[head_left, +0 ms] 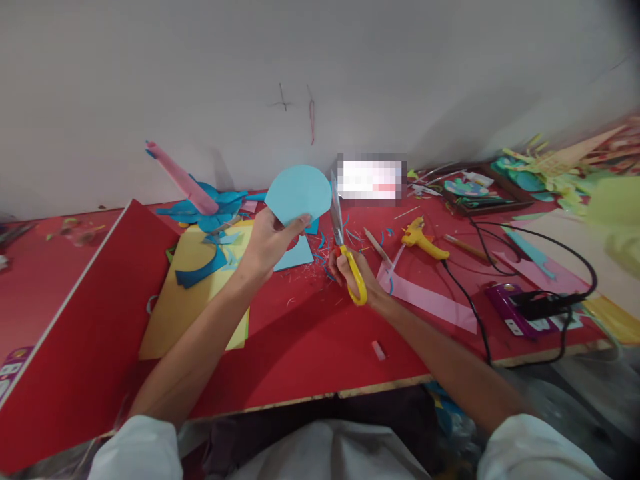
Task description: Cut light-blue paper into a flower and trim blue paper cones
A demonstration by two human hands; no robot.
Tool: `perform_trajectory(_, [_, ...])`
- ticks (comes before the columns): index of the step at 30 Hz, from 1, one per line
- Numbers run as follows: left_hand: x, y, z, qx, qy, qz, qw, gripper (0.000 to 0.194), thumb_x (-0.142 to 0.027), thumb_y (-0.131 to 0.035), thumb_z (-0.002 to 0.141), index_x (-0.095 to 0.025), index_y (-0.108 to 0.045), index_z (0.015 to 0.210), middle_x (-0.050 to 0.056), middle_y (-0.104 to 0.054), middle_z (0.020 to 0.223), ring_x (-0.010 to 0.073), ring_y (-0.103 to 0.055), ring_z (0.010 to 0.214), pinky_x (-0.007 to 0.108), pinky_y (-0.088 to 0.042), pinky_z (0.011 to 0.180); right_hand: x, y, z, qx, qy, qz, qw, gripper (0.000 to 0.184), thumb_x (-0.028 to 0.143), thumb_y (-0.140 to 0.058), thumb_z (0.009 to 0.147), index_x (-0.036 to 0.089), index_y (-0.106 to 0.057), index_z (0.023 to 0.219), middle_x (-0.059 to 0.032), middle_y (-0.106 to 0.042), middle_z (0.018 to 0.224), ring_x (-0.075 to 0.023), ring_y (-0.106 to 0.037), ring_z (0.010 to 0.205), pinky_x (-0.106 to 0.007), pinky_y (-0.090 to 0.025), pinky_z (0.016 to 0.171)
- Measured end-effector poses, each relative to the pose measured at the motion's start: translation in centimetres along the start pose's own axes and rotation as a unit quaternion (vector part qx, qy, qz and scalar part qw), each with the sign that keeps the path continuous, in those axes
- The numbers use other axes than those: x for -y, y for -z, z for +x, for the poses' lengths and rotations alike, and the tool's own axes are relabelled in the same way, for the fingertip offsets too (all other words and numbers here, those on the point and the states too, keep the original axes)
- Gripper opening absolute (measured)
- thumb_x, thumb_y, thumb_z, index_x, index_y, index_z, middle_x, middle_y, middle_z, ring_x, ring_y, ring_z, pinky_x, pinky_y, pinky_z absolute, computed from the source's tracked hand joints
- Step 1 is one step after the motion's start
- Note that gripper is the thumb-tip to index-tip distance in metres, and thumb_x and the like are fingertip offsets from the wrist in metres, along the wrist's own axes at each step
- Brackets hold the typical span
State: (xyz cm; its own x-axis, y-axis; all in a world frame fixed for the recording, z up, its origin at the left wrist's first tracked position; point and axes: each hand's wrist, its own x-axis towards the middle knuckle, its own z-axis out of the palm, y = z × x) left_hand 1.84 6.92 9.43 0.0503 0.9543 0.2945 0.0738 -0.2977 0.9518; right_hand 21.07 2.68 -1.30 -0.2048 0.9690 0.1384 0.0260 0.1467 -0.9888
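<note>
My left hand (pixel 270 243) pinches the lower edge of a light blue piece of paper (pixel 299 192) with a rounded top, held above the table. In my right hand (pixel 353 270) is a pair of scissors (pixel 339 223) with yellow and red handles, its blades pointing up beside the paper's right edge. Whether the blades touch the paper I cannot tell. Below the hands lie a light blue paper offcut (pixel 296 255) and thin blue scraps. A pencil (pixel 378 247) rests just right of the scissors.
A yellow glue gun (pixel 424 239) with a black cable lies to the right, near a purple power strip (pixel 520 310) and a pink paper strip (pixel 430 303). On the left, a red panel (pixel 95 320) leans beside yellow sheets (pixel 195 287) and a pink-and-blue paper shape (pixel 187 183).
</note>
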Motion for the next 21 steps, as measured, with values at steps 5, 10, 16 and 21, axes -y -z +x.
perform_trajectory(5, [-0.05, 0.04, 0.12, 0.013, -0.001, -0.015, 1.0, 0.034, -0.041, -0.086, 0.078, -0.018, -0.066, 0.094, 0.004, -0.074, 0.087, 0.0175, -0.072, 0.078, 0.028, -0.059, 0.069, -0.14, -0.03, 0.12, -0.004, -0.001, -0.012, 1.0, 0.072, 0.095, -0.047, 0.087, 0.024, -0.047, 0.075, 0.0047, -0.047, 0.063, -0.0111, -0.041, 0.052, -0.028, -0.031, 0.05])
perform_trajectory(10, [-0.69, -0.28, -0.07, 0.04, 0.043, -0.073, 0.996, 0.045, -0.044, -0.087, 0.077, -0.018, -0.063, 0.106, 0.006, -0.075, 0.093, 0.019, -0.077, 0.073, 0.03, -0.064, 0.066, -0.18, -0.09, 0.2, -0.014, -0.005, -0.007, 1.0, 0.072, 0.096, -0.047, 0.086, 0.024, -0.046, 0.076, 0.0056, -0.046, 0.062, -0.0105, -0.041, 0.052, -0.027, -0.032, 0.05])
perform_trajectory(16, [-0.53, -0.36, -0.01, 0.035, 0.044, -0.068, 0.996, 0.043, -0.044, -0.088, 0.077, -0.018, -0.064, 0.102, 0.005, -0.075, 0.088, 0.017, -0.076, 0.066, 0.027, -0.061, 0.059, -0.31, 0.15, 0.25, -0.002, -0.004, -0.002, 1.0, 0.071, 0.095, -0.049, 0.087, 0.024, -0.049, 0.076, 0.0055, -0.046, 0.059, -0.0113, -0.042, 0.05, -0.028, -0.03, 0.049])
perform_trajectory(21, [-0.31, -0.32, -0.06, 0.035, 0.041, -0.05, 0.997, 0.041, -0.049, -0.087, 0.079, -0.016, -0.067, 0.093, 0.007, -0.077, 0.083, 0.0159, -0.073, 0.061, 0.026, -0.057, 0.056, -0.44, 0.2, 0.31, -0.002, -0.003, 0.004, 1.0, 0.071, 0.095, -0.05, 0.086, 0.025, -0.05, 0.076, 0.0045, -0.048, 0.056, -0.0129, -0.044, 0.049, -0.029, -0.032, 0.048])
